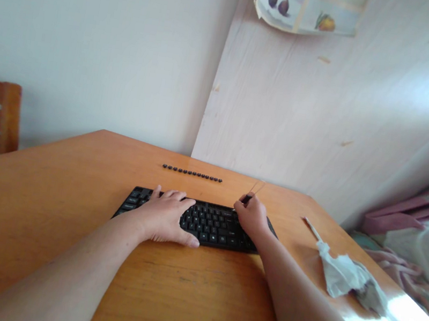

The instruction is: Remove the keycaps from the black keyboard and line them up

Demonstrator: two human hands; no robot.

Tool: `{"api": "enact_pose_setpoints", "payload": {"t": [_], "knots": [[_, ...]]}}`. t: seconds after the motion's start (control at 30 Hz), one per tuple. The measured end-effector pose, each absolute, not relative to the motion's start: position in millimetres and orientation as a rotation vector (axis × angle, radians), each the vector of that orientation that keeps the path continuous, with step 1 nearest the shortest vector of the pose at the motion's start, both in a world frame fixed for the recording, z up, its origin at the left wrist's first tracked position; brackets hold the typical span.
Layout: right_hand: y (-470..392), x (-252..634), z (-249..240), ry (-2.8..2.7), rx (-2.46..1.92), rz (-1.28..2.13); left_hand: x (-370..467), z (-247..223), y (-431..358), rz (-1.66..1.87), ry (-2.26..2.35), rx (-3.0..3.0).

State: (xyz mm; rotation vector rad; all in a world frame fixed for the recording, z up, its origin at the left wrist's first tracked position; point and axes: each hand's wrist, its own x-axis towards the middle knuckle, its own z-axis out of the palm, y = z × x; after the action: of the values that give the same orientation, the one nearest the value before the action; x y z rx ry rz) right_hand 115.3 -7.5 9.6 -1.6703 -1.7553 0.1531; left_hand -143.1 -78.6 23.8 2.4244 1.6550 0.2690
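A black keyboard (210, 225) lies on the wooden table in front of me. My left hand (167, 215) rests over its left half, fingers spread and thumb along the near edge. Over the right part of the keyboard, my right hand (253, 216) is closed on a wire keycap puller (248, 198). The puller's dark handle shows between the fingers and its thin wire loops stick up above the hand. Its lower end is hidden by the hand. Behind the keyboard, small black keycaps (192, 173) stand in one straight row.
On the right of the wooden table (184, 297) lie a thin white stick (312, 229) and a crumpled whitish plastic bag (346, 276). A wooden chair (9, 117) stands at the left. A wall is behind the table; fabric is heaped (420, 247) beyond its right edge.
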Motion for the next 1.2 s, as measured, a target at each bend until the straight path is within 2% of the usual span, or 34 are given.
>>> {"api": "enact_pose_setpoints", "payload": {"t": [0.37, 0.63, 0.93, 1.2], "knots": [[3.4, 123.0, 4.7, -1.576, -1.622, 0.178, -142.5, 24.2, -79.0, 0.264, 1.661, 2.423], [-5.2, 115.5, 7.6, -1.509, -1.424, 0.392, -144.8, 23.6, -79.5, 0.262, 1.663, 2.453], [-38.7, 81.3, 25.0, -1.388, -1.120, 0.701, -119.5, 36.8, -87.2, 0.855, 1.447, 2.324], [-63.4, 55.5, 32.1, -1.382, -0.958, 0.870, -103.2, 31.8, -89.8, 1.107, 1.200, 1.981]]}}
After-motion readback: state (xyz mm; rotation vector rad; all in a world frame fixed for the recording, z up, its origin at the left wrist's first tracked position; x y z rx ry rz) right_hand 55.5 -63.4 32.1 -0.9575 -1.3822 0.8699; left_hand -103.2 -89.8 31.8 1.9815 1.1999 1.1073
